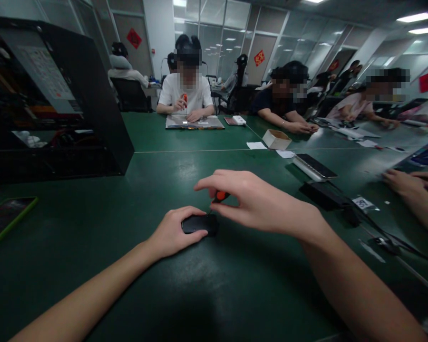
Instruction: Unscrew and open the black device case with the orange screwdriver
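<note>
A small black device lies flat on the green table in front of me. My left hand is wrapped round its left end and pins it down. My right hand hovers just above it, fingers pinched round the orange handle of a small screwdriver, which points down at the device's right end. The tool's tip is hidden behind the device and my fingers.
A black computer case stands at the left. A green-edged phone lies at the near left. At the right are a black adapter with cables, a slim device, a small cardboard box and another person's hands. Several people sit across the table.
</note>
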{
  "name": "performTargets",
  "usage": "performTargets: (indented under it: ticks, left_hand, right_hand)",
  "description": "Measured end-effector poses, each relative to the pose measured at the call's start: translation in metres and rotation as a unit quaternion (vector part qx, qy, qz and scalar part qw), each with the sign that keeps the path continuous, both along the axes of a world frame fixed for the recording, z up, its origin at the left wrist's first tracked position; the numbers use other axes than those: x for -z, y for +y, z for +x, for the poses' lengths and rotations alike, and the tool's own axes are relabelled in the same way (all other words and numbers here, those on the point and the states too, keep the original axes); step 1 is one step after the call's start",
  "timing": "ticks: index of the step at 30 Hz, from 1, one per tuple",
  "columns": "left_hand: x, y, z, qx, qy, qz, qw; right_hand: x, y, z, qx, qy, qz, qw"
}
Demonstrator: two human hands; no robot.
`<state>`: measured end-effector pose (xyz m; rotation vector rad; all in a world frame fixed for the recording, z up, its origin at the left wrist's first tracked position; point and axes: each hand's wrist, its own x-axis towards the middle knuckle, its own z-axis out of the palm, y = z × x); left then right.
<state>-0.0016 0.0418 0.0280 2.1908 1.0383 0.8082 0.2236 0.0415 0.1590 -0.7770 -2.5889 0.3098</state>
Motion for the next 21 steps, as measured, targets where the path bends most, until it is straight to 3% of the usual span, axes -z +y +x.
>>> performTargets:
  ticks: [4,9,17,21]
  left_hand:
    - [0.002,0.001,-0.001,0.008,-0.002,0.008,1.0]
    - [0.002,0.001,-0.003,0.021,0.003,0.005,1.0]
    - [0.003,0.001,-0.003,0.02,0.0,0.006,1.0]
    - [0.0,0.001,-0.003,0.002,0.015,-0.018,1.0]
  right_hand:
    - [0.006,0.004,-0.006,0.036,0.012,0.049,0.998]
    - [0.004,0.004,-0.003,-0.016,0.022,0.021,0.999]
    - [0.005,0.006,-0.003,0.038,0.004,0.042,0.998]
    - [0.011,0.007,-0.012,0.012,0.051,0.037,0.998]
